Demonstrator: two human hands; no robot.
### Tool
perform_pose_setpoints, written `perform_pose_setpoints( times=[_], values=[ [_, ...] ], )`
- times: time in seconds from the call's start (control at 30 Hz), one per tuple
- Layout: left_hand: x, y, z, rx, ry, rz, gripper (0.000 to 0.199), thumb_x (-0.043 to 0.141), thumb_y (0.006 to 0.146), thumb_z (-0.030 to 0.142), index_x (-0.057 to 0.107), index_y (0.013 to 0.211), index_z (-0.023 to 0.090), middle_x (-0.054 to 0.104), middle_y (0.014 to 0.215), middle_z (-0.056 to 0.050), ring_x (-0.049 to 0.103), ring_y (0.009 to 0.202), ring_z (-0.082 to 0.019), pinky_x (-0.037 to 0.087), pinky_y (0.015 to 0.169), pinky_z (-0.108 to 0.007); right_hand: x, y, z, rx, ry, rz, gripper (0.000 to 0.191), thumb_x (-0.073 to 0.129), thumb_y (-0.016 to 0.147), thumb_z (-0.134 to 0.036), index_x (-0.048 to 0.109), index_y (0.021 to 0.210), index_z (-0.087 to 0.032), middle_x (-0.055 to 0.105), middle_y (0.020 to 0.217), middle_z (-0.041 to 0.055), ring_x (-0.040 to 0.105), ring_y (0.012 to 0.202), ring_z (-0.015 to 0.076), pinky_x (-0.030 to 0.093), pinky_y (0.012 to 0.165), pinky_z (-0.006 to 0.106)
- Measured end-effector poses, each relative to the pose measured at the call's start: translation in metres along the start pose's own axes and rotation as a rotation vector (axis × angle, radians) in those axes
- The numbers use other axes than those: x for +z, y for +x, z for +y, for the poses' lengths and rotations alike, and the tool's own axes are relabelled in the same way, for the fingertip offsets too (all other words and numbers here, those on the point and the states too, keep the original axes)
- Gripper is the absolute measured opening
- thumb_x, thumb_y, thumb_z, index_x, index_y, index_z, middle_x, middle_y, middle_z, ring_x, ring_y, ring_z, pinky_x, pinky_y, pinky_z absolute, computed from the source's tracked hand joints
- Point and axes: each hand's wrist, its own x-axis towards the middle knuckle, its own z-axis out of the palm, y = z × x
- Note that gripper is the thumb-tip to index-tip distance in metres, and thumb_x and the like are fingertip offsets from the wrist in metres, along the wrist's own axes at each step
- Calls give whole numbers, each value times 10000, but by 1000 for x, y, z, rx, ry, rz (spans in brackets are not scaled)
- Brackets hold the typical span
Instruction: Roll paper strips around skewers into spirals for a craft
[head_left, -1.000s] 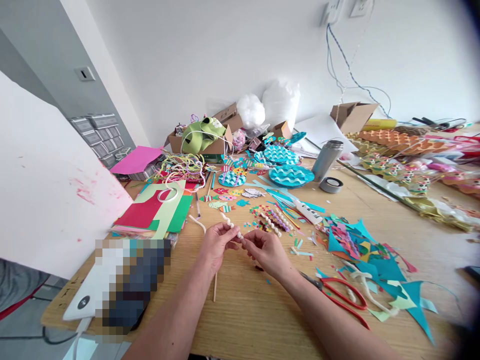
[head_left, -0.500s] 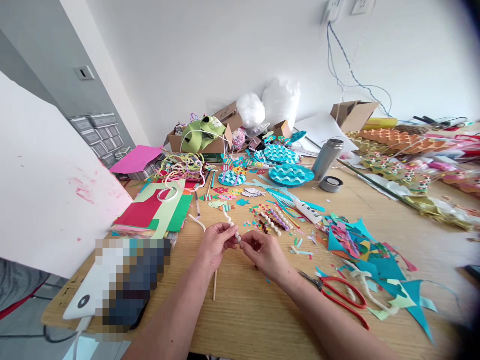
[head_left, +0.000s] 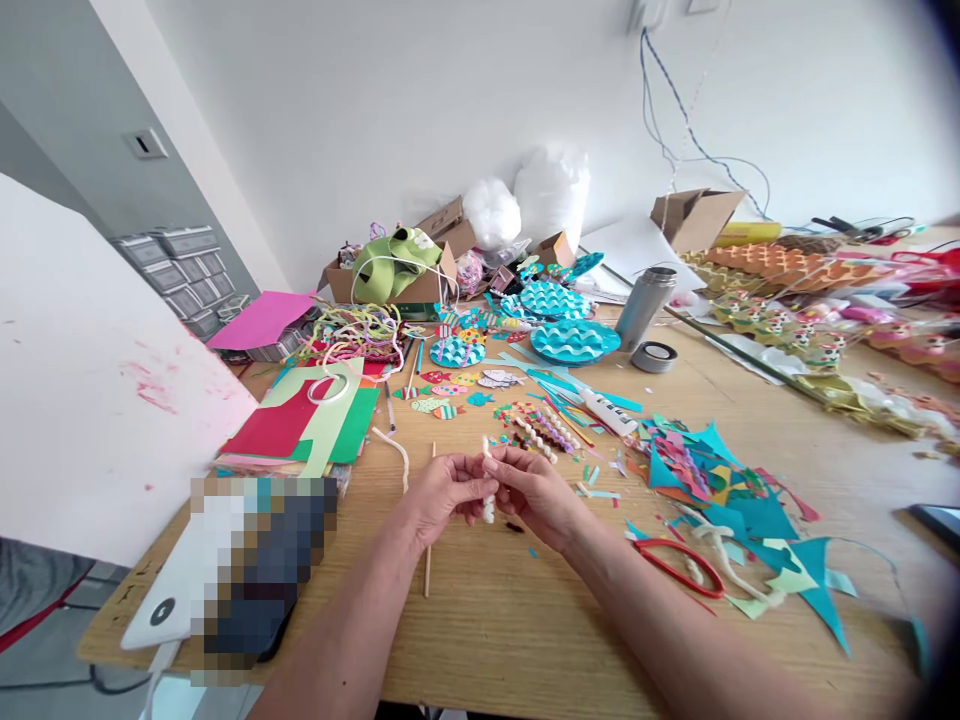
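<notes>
A short white twisted fuzzy strand [head_left: 489, 508] stands roughly upright between my two hands. My left hand [head_left: 454, 487] pinches it from the left, and my right hand [head_left: 529, 490] has its fingertips closed on it from the right, the two hands touching. Below my left wrist a thin wooden stick [head_left: 428, 572] lies on the table, partly covered by that hand. Another white fuzzy strand [head_left: 401, 452] lies loose beyond my left hand. Twisted white, brown and purple strands [head_left: 551, 432] rest beyond my right hand.
Red-handled scissors [head_left: 679, 568] lie partly under my right forearm. Paper scraps [head_left: 757, 515], a glue bottle [head_left: 609, 412], a steel flask [head_left: 646, 308] and paper fish [head_left: 448, 390] are on the table [head_left: 495, 640]. Coloured sheets [head_left: 360, 425] and a white device [head_left: 176, 590] sit left.
My hands have moved slightly right, and the held strand has turned from slanted to nearly upright, with its lower end now showing. The view has shifted a little.
</notes>
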Motion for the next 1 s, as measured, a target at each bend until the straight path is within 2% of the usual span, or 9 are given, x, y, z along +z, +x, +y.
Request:
perform_pose_setpoints(
  times=[0.07,0.23,0.4,0.57,0.77,1.0],
  values=[
    [2,0,0,20,19,-3,328,738,603,358,584,784,132,630,645,-20,539,476,-85,368,403,-173,1,0,-1,-18,2,32,315,717,631,-402,530,672,-151,473,470,-55,367,369,42,257,356,170],
    [1,0,4,153,44,148,332,695,644,399,576,822,145,640,703,-30,594,575,-124,416,440,-192,-2,3,-7,-187,23,236,347,710,634,-419,461,646,-177,483,463,-66,380,350,50,283,328,170],
    [0,-1,6,215,125,113,313,723,626,316,624,857,128,662,776,-64,605,631,-146,455,489,-224,-5,4,-8,-254,14,287,361,690,657,-437,435,642,-181,509,502,-59,393,344,48,293,315,170],
    [1,0,5,242,133,171,276,741,603,280,662,816,124,672,733,-63,589,615,-139,476,545,-251,-2,1,-8,-225,-39,246,353,665,676,-464,473,672,-169,525,527,-40,411,360,51,325,332,176],
    [1,1,5,275,149,180,221,729,617,268,675,779,128,649,643,-29,560,579,-114,452,561,-231,1,-1,-7,-123,-97,33,339,716,621,-422,569,742,-142,536,534,-29,464,427,77,392,387,197],
    [-1,1,6,261,175,174,200,733,608,256,650,737,127,627,625,-12,547,564,-104,442,561,-225,2,-1,-8,-153,-176,31,296,700,632,-403,572,683,-141,531,513,-37,473,439,79,409,402,195]
  ],
)
